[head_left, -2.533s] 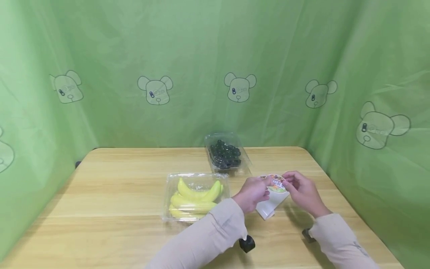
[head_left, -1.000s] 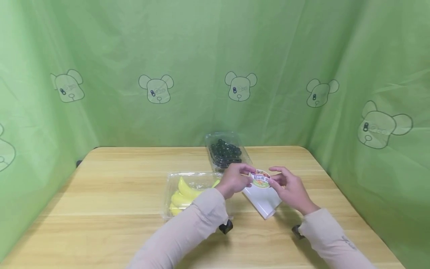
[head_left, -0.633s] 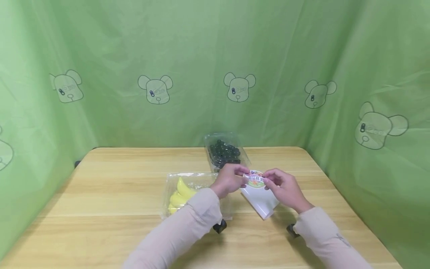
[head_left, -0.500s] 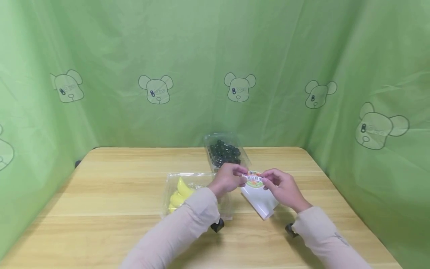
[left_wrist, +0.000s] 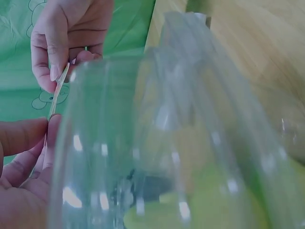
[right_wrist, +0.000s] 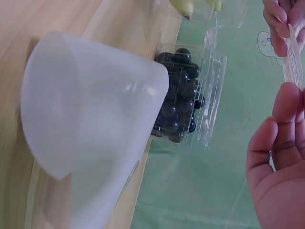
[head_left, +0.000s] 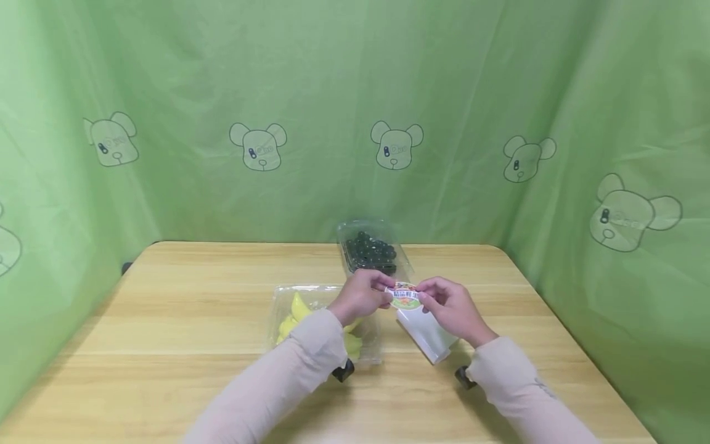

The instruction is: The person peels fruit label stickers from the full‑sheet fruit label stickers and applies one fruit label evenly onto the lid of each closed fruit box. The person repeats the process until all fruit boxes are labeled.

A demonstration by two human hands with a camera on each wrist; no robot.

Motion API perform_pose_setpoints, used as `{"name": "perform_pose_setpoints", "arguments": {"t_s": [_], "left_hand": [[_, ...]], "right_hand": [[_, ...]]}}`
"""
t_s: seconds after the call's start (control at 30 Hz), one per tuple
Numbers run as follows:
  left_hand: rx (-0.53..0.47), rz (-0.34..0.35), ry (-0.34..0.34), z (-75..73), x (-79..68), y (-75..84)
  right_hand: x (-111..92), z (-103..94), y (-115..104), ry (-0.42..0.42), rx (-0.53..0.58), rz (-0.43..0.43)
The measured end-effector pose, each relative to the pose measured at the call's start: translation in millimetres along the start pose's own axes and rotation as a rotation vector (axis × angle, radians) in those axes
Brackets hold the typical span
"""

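Thumb and fingertips of the left hand point(head_left: 357, 296) pinch one edge of a round, fruit-printed sticker point(head_left: 405, 297); those of the right hand point(head_left: 452, 308) pinch the opposite edge. It is held right of the middle of the head view, printed face toward that camera. Being round, it has no long axis; the line from grip to grip runs roughly left to right. Both wrist views catch it nearly edge-on, a thin sliver between the two pinches.

Just outward, below and left of the sticker, lies the clear plastic clamshell box point(head_left: 285, 290) of yellow bananas point(head_left: 298, 306), its longer side left to right. The left hand is plainly nearer, passing over the box's right part, and clear plastic fills much of the left wrist view. That offset, sticker to the upper right and box to the lower left, is the relation I judge matters most.

Below the right hand a curled white sheet point(head_left: 426, 336) slants toward the lower right. Farther up the frame, behind the hands, a second clear box point(head_left: 383, 226) holds dark grapes point(head_left: 371, 250). Both boxes rest on the wood-grain table point(head_left: 166, 308).
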State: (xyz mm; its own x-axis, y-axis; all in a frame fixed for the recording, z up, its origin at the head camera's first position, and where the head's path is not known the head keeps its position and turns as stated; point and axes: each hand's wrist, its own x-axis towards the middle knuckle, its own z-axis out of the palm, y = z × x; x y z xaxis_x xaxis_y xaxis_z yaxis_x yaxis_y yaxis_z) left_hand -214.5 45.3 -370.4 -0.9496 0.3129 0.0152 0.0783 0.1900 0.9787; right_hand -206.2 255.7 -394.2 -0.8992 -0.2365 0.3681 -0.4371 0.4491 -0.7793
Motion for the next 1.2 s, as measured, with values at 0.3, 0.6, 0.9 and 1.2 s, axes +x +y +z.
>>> {"name": "perform_pose_setpoints", "arguments": {"t_s": [0.3,0.6,0.9,1.2], "left_hand": [[0.097,0.021,-0.002,-17.6,-5.5,-1.8],[0.093,-0.016,-0.016,-36.0,-8.1,-7.9],[0.073,-0.021,-0.035,-51.5,-10.6,-14.7],[0.078,-0.017,-0.026,-64.3,-15.5,-14.5]], "right_hand": [[6,12.6,-5,-0.045,0.021,0.007],[15,29.9,-4,-0.082,0.066,-0.004],[21,42.7,-7,-0.105,0.070,-0.008],[27,53.1,-12,-0.102,0.010,0.004]]}}
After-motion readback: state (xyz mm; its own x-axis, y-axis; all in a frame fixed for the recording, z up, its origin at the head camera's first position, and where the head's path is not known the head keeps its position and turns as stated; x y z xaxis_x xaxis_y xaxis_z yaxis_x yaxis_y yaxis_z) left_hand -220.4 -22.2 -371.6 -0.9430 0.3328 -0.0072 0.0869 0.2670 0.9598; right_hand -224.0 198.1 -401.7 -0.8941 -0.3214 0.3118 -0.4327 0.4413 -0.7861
